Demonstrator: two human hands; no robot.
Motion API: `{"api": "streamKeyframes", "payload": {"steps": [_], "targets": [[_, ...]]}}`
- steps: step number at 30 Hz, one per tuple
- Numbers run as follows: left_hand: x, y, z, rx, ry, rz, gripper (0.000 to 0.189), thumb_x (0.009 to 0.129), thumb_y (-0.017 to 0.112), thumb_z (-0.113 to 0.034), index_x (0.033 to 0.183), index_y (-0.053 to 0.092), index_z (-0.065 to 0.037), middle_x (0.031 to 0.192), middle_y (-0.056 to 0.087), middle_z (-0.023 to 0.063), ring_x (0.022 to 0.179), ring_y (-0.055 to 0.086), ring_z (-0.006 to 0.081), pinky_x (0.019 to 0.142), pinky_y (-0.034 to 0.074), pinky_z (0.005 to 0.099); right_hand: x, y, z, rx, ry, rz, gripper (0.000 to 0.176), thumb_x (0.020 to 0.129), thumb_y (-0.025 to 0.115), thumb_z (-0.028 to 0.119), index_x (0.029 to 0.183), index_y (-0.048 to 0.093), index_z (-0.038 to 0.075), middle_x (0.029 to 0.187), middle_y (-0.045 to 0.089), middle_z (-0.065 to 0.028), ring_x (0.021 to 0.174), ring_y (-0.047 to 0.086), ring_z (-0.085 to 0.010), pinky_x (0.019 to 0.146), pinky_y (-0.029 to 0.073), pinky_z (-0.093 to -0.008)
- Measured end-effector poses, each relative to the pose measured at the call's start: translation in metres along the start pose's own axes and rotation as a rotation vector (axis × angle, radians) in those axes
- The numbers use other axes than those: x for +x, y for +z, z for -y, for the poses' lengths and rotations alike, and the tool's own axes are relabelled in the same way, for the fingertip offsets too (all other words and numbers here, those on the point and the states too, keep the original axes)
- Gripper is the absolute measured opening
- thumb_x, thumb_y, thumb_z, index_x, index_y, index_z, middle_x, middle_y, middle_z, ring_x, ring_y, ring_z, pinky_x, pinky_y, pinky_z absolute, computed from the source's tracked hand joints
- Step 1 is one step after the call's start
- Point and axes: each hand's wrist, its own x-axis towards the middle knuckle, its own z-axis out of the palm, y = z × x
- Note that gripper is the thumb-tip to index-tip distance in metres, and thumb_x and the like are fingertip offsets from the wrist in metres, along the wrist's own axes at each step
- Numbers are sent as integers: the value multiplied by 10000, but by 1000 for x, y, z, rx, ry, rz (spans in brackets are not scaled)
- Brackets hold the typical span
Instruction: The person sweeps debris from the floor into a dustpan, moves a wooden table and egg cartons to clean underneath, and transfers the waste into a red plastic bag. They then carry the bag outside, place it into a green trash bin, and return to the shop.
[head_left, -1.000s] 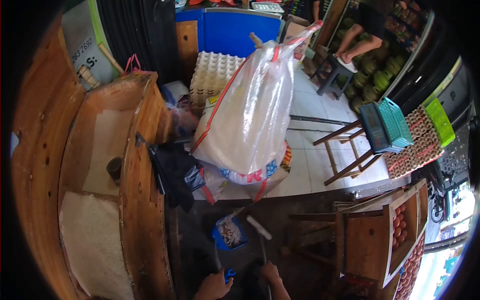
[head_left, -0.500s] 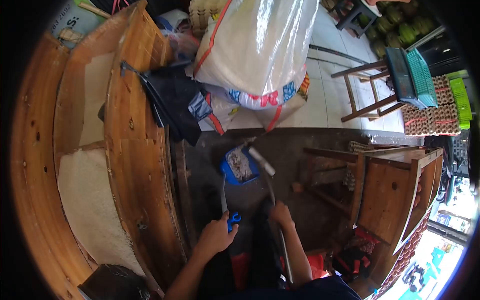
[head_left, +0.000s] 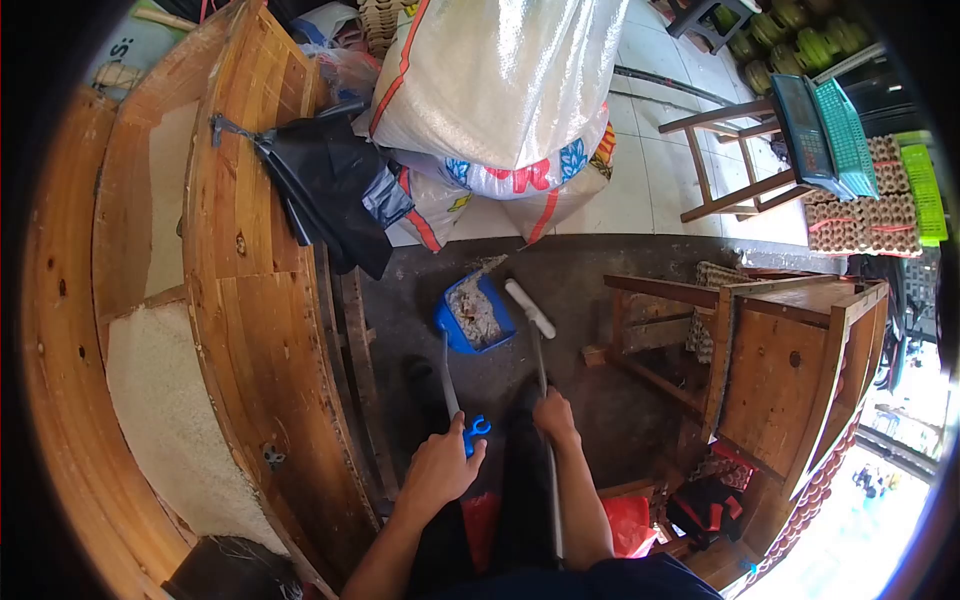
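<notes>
My left hand (head_left: 443,466) is closed around the handle of a blue long-handled dustpan (head_left: 441,322), near the blue clip at the handle's top. The pan rests on the dark floor and holds grey dust and debris (head_left: 474,314). My right hand (head_left: 555,414) grips the long pale stick of a broom (head_left: 530,307). Its whitish head sits on or just over the floor, to the right of the pan and apart from it. A streak of pale debris (head_left: 490,265) lies at the pan's far edge.
Wooden bins with white grains (head_left: 160,420) line the left. Large sacks (head_left: 495,90) stand ahead on white tiles, with a black plastic bag (head_left: 335,190) beside them. At right are a wooden stand (head_left: 770,390), a stool bearing a scale (head_left: 800,130), and egg trays (head_left: 862,222).
The broom head has moved slightly right, away from the dustpan, and is more separate from it. My view has shifted a little, and both hands keep their holds.
</notes>
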Motion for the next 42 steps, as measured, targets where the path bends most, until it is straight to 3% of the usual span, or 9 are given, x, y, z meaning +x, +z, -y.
{"api": "streamKeyframes", "payload": {"steps": [3, 5, 7, 12, 14, 21, 29, 38, 42], "targets": [[1, 2, 0, 29, 22, -41, 572, 859, 539, -302, 1279, 402, 61, 704, 622, 234, 710, 625, 406, 704, 501, 452, 40, 52, 16, -7, 220, -78, 408, 835, 432, 178, 1137, 499, -89, 1063, 573, -314, 1028, 535, -477, 902, 440, -473], [2, 5, 3, 41, 44, -67, 572, 857, 542, -303, 1279, 404, 59, 706, 621, 237, 713, 625, 406, 706, 500, 453, 30, 60, 5, -111, 58, -30, 398, 827, 447, 185, 1117, 524, -76, 1026, 583, -316, 1005, 545, -474, 882, 446, -470], [0, 5, 4, 47, 73, -103, 572, 856, 545, -303, 1278, 405, 56, 708, 621, 240, 717, 626, 406, 708, 499, 455, 4, 34, -2, 27, -104, 50, 387, 820, 483, 186, 1132, 533, -36, 998, 586, -321, 1021, 593, -352, 865, 458, -452], [-18, 17, 20, 42, 19, -93, 569, 849, 554, -311, 1278, 416, 35, 702, 617, 246, 688, 616, 419, 686, 496, 476, -80, -23, -46, 107, -127, -42, 427, 825, 529, 224, 1199, 523, 19, 1013, 602, -275, 1016, 574, -393, 839, 455, -431], [-35, 24, 24, 24, -6, -113, 559, 849, 554, -313, 1283, 422, 13, 693, 615, 245, 674, 612, 421, 675, 494, 479, -96, -48, -60, 140, -165, -79, 470, 825, 507, 216, 1218, 480, -38, 970, 595, -314, 943, 587, -434, 824, 469, -454], [-75, 70, 51, -180, -160, -268, 539, 842, 568, -294, 1302, 428, -49, 675, 603, 256, 661, 606, 425, 645, 485, 497, -70, -107, -45, 41, -68, -16, 477, 837, 505, 191, 1256, 449, -31, 928, 612, -294, 886, 625, -395, 749, 499, -449], [-102, 114, 19, -265, -316, -448, 411, 838, 575, -250, 1204, 534, -67, 660, 599, 221, 671, 608, 404, 636, 477, 461, -6, -120, -59, -98, -206, -66, 470, 844, 489, 202, 1263, 451, -7, 1075, 582, -275, 997, 574, -411, 833, 467, -445], [-95, 142, 28, -401, -365, -465, 413, 840, 557, -252, 1210, 516, -74, 675, 601, 232, 675, 607, 411, 628, 478, 474, 58, -13, 49, -252, -25, -64, 515, 833, 465, 129, 1321, 375, -5, 1089, 579, -277, 1029, 566, -410, 872, 463, -456], [-100, 144, 36, -400, -361, -428, 426, 838, 547, -249, 1223, 493, -73, 702, 607, 250, 720, 605, 433, 664, 487, 497, 49, 12, 46, -288, 30, 47, 596, 830, 515, 124, 1382, 311, 35, 1180, 554, -233, 1123, 526, -368, 898, 459, -430]]}}
